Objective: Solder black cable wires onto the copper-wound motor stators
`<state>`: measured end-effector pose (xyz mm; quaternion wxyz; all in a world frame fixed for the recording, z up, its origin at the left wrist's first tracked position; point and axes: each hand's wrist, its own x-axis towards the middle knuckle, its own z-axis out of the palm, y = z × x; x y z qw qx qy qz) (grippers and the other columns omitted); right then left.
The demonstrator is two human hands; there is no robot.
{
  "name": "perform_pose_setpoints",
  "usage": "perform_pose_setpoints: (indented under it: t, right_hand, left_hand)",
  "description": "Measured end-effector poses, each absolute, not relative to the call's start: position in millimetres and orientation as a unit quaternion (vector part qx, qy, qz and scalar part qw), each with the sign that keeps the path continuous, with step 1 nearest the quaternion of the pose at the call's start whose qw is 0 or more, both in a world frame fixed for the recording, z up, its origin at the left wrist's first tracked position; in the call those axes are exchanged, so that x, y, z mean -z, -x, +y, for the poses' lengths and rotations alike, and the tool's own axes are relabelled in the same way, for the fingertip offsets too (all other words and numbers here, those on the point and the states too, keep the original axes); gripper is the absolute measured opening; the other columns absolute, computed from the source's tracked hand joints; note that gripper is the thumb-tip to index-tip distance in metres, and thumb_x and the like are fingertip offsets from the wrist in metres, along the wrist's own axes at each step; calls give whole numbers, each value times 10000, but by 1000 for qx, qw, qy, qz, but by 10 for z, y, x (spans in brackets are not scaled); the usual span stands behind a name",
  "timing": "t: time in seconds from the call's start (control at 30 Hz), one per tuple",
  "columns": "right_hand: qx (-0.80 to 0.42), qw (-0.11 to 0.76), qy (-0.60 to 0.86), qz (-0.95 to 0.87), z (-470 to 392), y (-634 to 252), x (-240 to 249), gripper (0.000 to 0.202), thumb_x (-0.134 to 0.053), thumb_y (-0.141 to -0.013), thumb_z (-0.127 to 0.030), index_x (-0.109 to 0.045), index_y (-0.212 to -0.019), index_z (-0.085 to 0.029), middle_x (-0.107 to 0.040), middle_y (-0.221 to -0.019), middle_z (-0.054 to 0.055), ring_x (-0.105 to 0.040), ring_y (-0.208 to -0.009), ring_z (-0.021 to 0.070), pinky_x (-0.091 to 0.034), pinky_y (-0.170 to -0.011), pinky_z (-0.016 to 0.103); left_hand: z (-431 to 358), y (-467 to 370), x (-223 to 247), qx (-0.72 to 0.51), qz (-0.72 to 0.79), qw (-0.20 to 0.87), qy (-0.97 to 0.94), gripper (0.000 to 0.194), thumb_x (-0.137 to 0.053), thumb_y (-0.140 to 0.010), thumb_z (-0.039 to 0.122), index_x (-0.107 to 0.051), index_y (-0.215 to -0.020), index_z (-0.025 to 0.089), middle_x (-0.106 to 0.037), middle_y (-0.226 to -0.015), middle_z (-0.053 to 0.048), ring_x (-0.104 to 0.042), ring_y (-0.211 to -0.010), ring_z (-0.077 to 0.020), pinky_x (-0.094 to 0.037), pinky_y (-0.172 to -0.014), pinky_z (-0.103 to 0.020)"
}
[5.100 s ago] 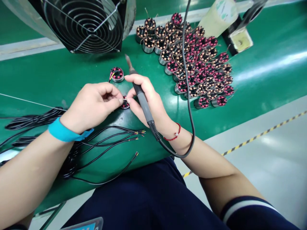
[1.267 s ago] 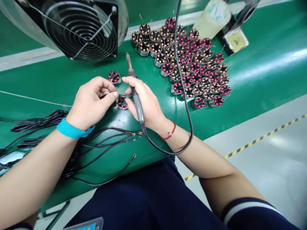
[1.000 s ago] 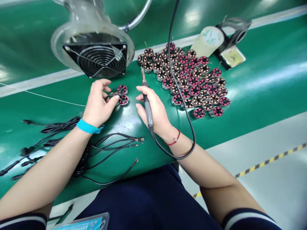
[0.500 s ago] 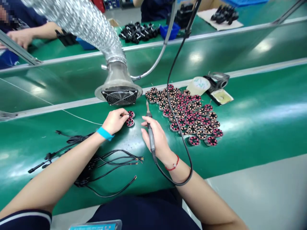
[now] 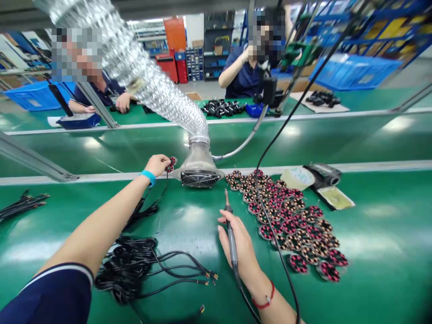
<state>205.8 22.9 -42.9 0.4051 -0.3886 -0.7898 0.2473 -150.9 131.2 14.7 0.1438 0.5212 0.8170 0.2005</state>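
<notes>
At the left fingers [image 5: 165, 159] hang two stators [image 5: 173, 160].

It was a factory workshop: long green benches [image 5: 388, 256], a foil duct [image 5: 162, 85] ending in a fan [image 5: 200, 178], a soldering iron [image 5: 231, 242], massed coils [image 5: 286, 225], workers [image 5: 241, 74] opposite, blue crates [image 5: 357, 72] and stocked shelves [image 5: 218, 45] behind.

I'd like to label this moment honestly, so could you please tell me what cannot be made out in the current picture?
All in the head view:
Wire joints on the two coils at the left hand: too small and blurred.
Number of clustered coils: they overlap, and the cord crosses them.
The cord's full loop: cut off by the bottom edge.
Far ends of the left cables: cut off by the left edge.
</notes>
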Motion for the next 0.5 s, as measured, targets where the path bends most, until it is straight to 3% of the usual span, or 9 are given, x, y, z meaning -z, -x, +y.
perform_pose_setpoints:
  t: [0.23, 0.5]
  right_hand:
    - [-208, 407, 440, -773, 382, -2109, 596, 322, -492, -894, -187, -562, -1207, -221, -686, -931, 37, -689, -856, 163, -577, -812, 302]
    - [-241, 392, 449, -766, 398, -2132, 608, 314, -483, -908, -281, -593, -1188, -190, -697, -938, 66, -707, -844, 169, -584, -822, 295]
  left_hand:
    - [1974, 1259, -47, -201, 796, 121, -558, 361, -581, -942, 364, -576, -1234, 152, -602, -1220, -103, -619, -1042, -218, -549, -884, -426]
    - [1151, 2153, -155, -23, 859, 60, -508, 386, -581, -938, 384, -570, -1244, 149, -590, -1247, -116, -599, -1095, -243, -526, -920, -464]
